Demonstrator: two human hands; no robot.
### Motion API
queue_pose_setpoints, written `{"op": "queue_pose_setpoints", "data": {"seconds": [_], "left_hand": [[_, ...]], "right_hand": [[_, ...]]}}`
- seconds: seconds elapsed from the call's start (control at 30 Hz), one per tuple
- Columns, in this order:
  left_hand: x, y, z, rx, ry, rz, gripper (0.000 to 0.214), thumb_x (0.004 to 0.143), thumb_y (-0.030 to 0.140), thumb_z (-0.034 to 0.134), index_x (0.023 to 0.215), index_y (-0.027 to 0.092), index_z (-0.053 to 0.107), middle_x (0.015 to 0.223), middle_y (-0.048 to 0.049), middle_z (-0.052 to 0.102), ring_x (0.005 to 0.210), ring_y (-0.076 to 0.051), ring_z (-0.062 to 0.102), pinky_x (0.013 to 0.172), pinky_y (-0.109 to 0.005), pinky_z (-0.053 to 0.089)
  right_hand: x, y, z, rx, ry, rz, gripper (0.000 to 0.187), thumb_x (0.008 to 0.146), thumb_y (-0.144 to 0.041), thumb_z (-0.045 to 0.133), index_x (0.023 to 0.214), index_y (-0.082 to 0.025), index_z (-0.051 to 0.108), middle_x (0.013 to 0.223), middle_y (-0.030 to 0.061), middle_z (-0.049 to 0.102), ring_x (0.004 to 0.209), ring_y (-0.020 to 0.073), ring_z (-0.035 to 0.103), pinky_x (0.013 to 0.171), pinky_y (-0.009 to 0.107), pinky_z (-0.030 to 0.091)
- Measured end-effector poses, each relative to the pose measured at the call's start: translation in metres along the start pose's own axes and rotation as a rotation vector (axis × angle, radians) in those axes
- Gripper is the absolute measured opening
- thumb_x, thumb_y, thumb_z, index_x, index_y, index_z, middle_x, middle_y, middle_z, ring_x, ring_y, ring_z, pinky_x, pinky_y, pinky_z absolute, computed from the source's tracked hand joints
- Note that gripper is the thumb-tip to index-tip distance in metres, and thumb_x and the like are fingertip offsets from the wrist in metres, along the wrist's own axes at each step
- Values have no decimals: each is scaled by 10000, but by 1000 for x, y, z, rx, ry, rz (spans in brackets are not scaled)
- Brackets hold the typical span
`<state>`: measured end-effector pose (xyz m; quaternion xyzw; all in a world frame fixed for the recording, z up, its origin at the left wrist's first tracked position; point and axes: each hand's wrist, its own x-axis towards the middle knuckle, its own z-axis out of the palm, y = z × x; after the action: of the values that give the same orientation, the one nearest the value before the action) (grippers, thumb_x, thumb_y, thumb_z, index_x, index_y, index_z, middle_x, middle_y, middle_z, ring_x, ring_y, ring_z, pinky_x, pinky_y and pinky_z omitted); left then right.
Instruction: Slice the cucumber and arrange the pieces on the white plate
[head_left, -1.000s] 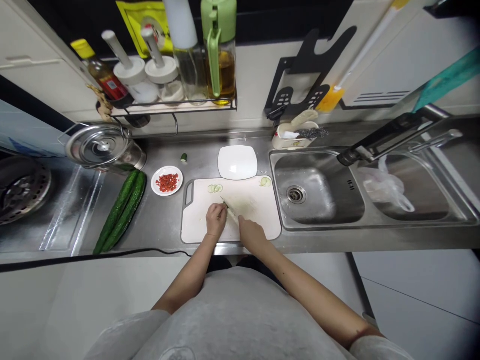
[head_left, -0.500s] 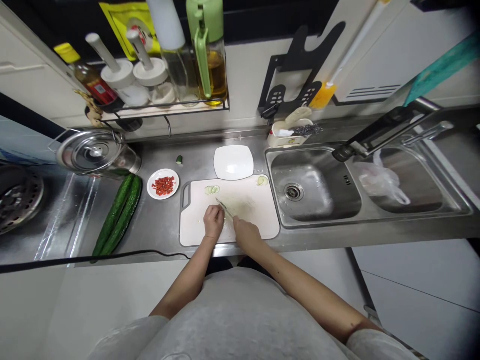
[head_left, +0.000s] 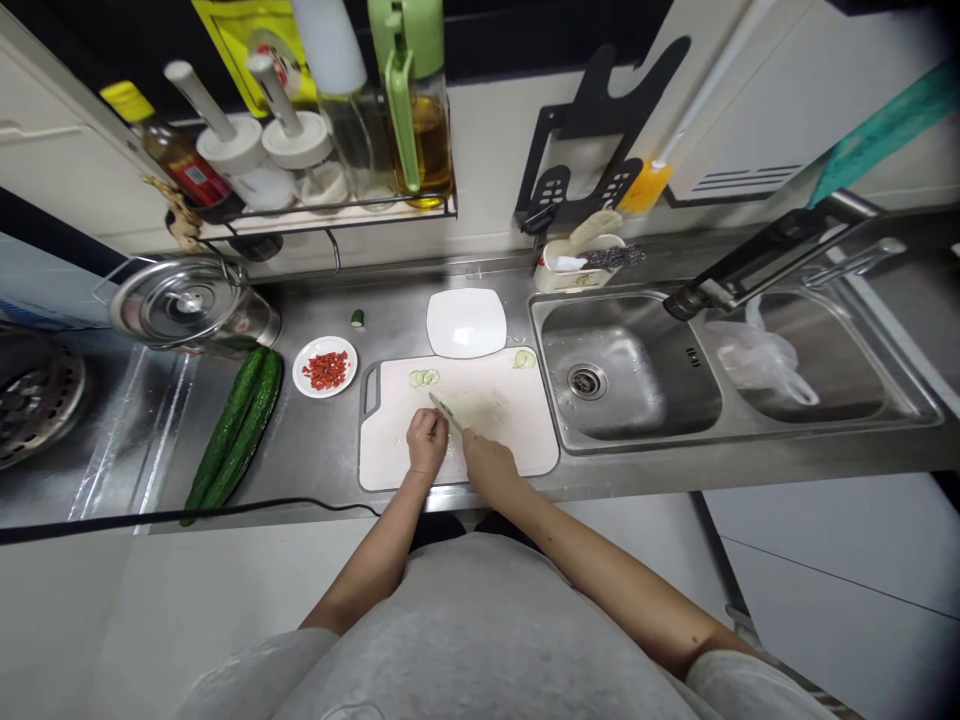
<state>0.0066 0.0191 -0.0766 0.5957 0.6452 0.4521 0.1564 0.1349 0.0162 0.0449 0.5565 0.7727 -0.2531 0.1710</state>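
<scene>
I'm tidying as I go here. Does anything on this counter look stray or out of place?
A cut cucumber end lies alone on the steel counter, apart from the cutting board where the right hand holds the knife. Slices sit at the board's far corner, beside the sink.

**Colours on the steel-grey worktop (head_left: 322, 450)**

Cutting board (head_left: 517, 430), off-white; cucumber slices (head_left: 423, 378), pale green; square plate (head_left: 466, 322), white; round dish (head_left: 348, 353), white, holding red chopped pieces (head_left: 324, 370); whole cucumbers (head_left: 236, 430), dark green; oil bottle (head_left: 420, 110), light-green top, amber contents.
</scene>
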Motion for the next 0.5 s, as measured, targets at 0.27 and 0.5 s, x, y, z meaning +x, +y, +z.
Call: {"op": "queue_pose_setpoints", "data": {"seconds": [0.27,0.5], "left_hand": [[0,0,-1,-2,-12,-10,183,863,179,471,726,194,591,706,-25,546,697,-131,524,636,-250,419],[1,1,-2,-11,-8,9,176,854,157,474,717,195,579,710,-25,548,703,-130,519,646,-250,422]], "right_hand": [[5,0,-1,15,1,-12,282,912,-63,317,1103,-133,512,959,144,683,937,212,664,740,278,480],[8,-2,-2,11,-8,-17,289,908,-52,312,1107,-127,508,925,134,689,932,219,666,720,284,485]]}}
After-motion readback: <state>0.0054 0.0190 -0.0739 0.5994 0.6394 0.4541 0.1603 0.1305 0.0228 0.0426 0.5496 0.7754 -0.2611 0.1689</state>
